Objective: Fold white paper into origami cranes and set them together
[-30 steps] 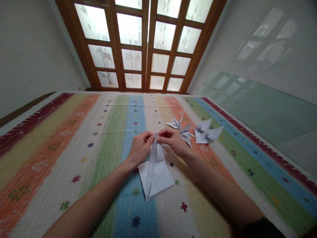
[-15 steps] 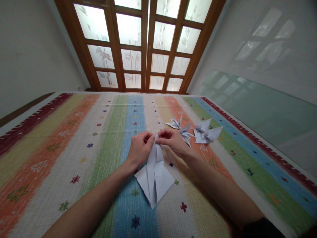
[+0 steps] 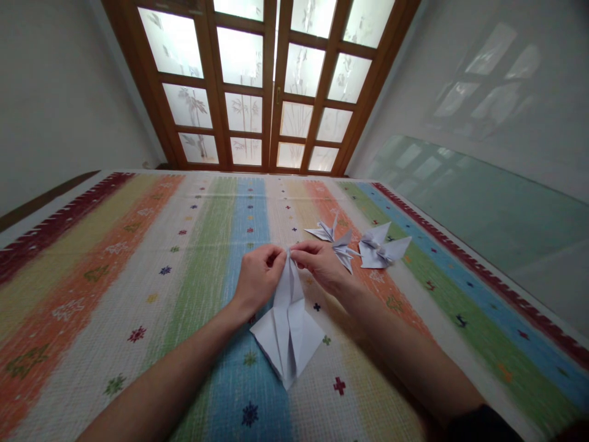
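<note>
A partly folded sheet of white paper point(image 3: 289, 325) lies on the striped tablecloth in front of me. Its wide, square-cornered end points toward me, and it narrows to a tip at the far end. My left hand point(image 3: 261, 273) pinches that narrow tip from the left, fingers curled. From the right, my right hand point(image 3: 319, 264) pinches the same tip between thumb and forefinger. The two sets of fingertips nearly meet and cover the very end of the paper. Long creases and flaps run down the middle of the sheet.
Just beyond my right hand sit folded white paper cranes point(image 3: 343, 245), with another folded paper piece point(image 3: 384, 245) to their right. The striped tablecloth point(image 3: 197, 294) covers the table. Wood-framed glass doors point(image 3: 271, 92) stand past the far edge, and a glass panel point(image 3: 483, 196) leans along the right.
Both hands stay at the paper's tip. The fingers of my right hand have shifted slightly left, and the paper's flaps look a little more spread near the top.
</note>
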### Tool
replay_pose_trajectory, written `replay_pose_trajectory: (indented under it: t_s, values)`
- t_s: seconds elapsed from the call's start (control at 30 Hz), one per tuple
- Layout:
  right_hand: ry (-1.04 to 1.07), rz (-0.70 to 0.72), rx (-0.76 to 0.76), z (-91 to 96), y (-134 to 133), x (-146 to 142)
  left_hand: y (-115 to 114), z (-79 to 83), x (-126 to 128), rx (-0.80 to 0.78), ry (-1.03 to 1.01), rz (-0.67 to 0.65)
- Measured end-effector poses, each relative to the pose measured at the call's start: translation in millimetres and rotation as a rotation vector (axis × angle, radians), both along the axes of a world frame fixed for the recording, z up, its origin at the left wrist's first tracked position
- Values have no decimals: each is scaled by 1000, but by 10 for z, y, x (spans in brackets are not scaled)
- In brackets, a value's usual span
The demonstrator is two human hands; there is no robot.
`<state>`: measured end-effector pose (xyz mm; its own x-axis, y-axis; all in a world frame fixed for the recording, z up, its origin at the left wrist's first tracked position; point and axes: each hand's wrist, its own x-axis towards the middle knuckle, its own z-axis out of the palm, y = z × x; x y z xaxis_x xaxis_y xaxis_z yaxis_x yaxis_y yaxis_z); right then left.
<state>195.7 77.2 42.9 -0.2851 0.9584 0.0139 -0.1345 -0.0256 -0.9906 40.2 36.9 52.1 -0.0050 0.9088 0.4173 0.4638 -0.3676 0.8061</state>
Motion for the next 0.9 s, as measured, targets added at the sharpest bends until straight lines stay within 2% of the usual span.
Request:
replay_pose_trajectory:
  t_s: [0.17,0.3,0.7,0.9]
  values:
    - [26,42,-94,13,10,16,3,-8,5,23,-1,-27]
    - [3,22,-98,22,8,22,2,-16,6,-1,-3,-34]
    - [-98,-28,52,79,-33,-7,-8,-44,11,-4,24,21]
    - [-179,-57,160,64,-34,5,-3,-53,16,18,-45,25]
